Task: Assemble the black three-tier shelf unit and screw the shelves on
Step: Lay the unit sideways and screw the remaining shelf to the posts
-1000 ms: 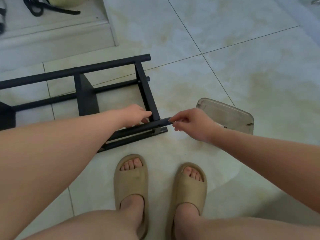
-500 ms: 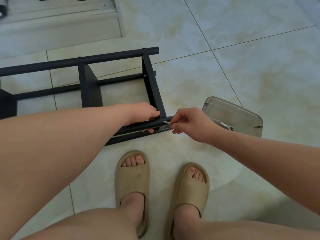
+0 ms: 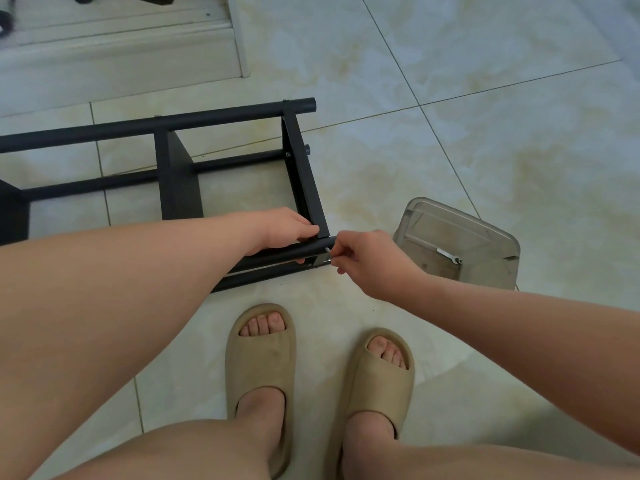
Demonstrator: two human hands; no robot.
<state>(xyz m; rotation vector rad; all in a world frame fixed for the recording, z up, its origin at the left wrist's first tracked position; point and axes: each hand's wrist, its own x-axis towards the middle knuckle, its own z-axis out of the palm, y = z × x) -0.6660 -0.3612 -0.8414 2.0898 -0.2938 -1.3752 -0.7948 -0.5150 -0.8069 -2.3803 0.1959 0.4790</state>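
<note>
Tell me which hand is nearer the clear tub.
Right. The right hand pinches a small metal piece at the shelf frame end, close beside the tub; the left hand holds the frame farther off.

Light: bright, even, diffuse; shadows weak. Pale floor [image 3: 485, 116] carries a mild sheen, brightest toward top right. Soft-edged shadow lies on the tiles at lower right, beside the slippers [image 3: 259, 368]. Black shelf frame [image 3: 180, 181] reads nearly flat, little surface detail. Centre sharp; corners slightly soft. Wide-angle stretch: forearms [image 3: 104, 289] loom large toward the edges. Small metal piece [image 3: 327, 251] pinched by right hand [image 3: 367, 261] barely resolved.
</note>
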